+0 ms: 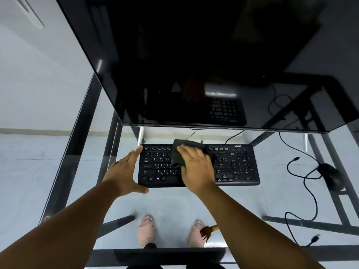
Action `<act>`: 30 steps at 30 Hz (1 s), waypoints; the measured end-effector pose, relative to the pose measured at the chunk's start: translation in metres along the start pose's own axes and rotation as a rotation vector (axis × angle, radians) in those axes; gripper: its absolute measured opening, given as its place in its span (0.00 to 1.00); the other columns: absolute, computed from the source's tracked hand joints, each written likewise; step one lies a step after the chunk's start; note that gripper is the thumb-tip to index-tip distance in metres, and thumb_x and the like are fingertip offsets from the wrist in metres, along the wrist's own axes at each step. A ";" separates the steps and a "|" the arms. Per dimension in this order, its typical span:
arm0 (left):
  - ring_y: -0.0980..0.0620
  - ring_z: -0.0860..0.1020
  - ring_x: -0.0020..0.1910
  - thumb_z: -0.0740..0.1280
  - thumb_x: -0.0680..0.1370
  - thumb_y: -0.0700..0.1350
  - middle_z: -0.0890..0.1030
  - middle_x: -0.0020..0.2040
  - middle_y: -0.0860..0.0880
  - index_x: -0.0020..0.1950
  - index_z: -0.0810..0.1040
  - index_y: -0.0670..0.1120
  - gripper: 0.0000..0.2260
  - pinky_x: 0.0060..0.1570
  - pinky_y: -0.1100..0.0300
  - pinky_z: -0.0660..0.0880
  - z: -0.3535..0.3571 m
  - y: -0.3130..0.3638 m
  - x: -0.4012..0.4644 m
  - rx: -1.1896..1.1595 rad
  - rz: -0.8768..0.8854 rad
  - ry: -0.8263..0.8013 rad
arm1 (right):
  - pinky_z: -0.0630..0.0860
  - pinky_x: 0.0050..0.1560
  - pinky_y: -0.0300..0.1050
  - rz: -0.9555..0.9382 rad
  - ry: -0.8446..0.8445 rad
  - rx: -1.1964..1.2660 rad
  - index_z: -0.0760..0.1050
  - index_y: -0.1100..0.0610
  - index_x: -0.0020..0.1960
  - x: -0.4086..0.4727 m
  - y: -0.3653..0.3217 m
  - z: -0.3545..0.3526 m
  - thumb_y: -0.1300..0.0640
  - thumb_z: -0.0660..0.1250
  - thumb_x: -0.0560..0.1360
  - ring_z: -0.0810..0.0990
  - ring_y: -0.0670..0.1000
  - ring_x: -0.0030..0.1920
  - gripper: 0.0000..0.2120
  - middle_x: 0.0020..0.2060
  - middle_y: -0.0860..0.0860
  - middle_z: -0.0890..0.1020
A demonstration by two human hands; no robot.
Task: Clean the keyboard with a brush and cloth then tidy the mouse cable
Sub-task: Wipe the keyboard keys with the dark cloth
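Left hand point(124, 172) bracing keyboard point(236, 166) edge

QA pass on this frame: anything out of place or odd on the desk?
Mostly the black mouse cable: it sprawls in loose loops over the glass desk right of the black keyboard, its plug lying unconnected near the front edge. The small wooden brush lies set down at the front. No spills or damage visible.

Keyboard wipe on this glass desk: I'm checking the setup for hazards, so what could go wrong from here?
1. The brush lies near the desk's front edge under the right forearm; pulling back could knock it off.
2. The mouse cable loops loosely with its plug free, so it may snag.
3. The right hand presses the cloth onto the keyboard; only the left hand braces it against sliding.
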State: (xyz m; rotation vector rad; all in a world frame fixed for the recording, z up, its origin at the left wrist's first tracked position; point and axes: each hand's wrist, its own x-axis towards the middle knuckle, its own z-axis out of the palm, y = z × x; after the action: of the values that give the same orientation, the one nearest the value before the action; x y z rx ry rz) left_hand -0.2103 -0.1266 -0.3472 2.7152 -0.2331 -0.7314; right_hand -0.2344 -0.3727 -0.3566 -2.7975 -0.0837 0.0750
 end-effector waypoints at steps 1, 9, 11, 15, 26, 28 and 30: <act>0.45 0.65 0.74 0.79 0.54 0.66 0.58 0.79 0.50 0.78 0.38 0.58 0.65 0.72 0.47 0.63 0.000 -0.001 0.000 -0.006 -0.001 0.003 | 0.65 0.66 0.52 0.122 0.042 0.004 0.64 0.48 0.74 0.002 0.002 -0.002 0.55 0.63 0.74 0.66 0.50 0.69 0.28 0.71 0.44 0.69; 0.45 0.63 0.75 0.78 0.56 0.67 0.56 0.79 0.50 0.78 0.39 0.57 0.64 0.73 0.48 0.61 -0.001 -0.001 -0.001 0.001 -0.001 0.003 | 0.56 0.74 0.54 -0.144 -0.217 0.111 0.62 0.45 0.75 0.036 -0.053 0.004 0.56 0.62 0.75 0.59 0.51 0.74 0.29 0.75 0.41 0.63; 0.45 0.63 0.75 0.78 0.57 0.66 0.56 0.79 0.50 0.78 0.39 0.56 0.63 0.73 0.49 0.60 -0.003 0.000 -0.002 -0.002 0.004 0.002 | 0.59 0.71 0.52 -0.143 -0.194 0.087 0.64 0.44 0.74 0.040 -0.047 0.004 0.57 0.62 0.75 0.61 0.49 0.72 0.28 0.73 0.40 0.66; 0.46 0.62 0.75 0.79 0.58 0.64 0.56 0.79 0.52 0.79 0.40 0.55 0.62 0.73 0.51 0.58 -0.005 0.002 -0.006 -0.020 0.008 0.009 | 0.58 0.71 0.51 0.152 -0.066 0.038 0.67 0.46 0.72 0.041 -0.034 0.000 0.53 0.61 0.76 0.64 0.49 0.70 0.24 0.69 0.41 0.71; 0.47 0.63 0.75 0.79 0.59 0.63 0.56 0.79 0.53 0.79 0.40 0.54 0.62 0.73 0.52 0.58 -0.008 0.005 -0.008 -0.043 0.008 0.008 | 0.51 0.75 0.52 0.049 -0.092 0.025 0.63 0.42 0.74 0.032 -0.042 0.003 0.54 0.61 0.75 0.59 0.49 0.74 0.28 0.73 0.38 0.65; 0.47 0.63 0.74 0.80 0.58 0.63 0.56 0.79 0.53 0.79 0.40 0.54 0.63 0.73 0.52 0.58 -0.008 0.005 -0.008 -0.043 0.010 0.007 | 0.50 0.75 0.54 0.038 -0.136 0.044 0.62 0.42 0.74 0.035 -0.051 0.004 0.54 0.61 0.75 0.58 0.50 0.75 0.28 0.73 0.39 0.64; 0.47 0.64 0.74 0.80 0.58 0.63 0.58 0.79 0.53 0.79 0.40 0.54 0.63 0.72 0.52 0.59 -0.007 0.004 -0.008 -0.048 0.008 0.013 | 0.50 0.75 0.55 -0.079 -0.186 0.029 0.61 0.42 0.75 0.037 -0.058 0.006 0.54 0.61 0.75 0.57 0.51 0.75 0.29 0.74 0.40 0.63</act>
State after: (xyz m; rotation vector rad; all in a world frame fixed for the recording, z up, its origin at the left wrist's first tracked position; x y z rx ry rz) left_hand -0.2136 -0.1269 -0.3364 2.6720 -0.2200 -0.7073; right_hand -0.2007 -0.3135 -0.3439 -2.7481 -0.2364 0.3151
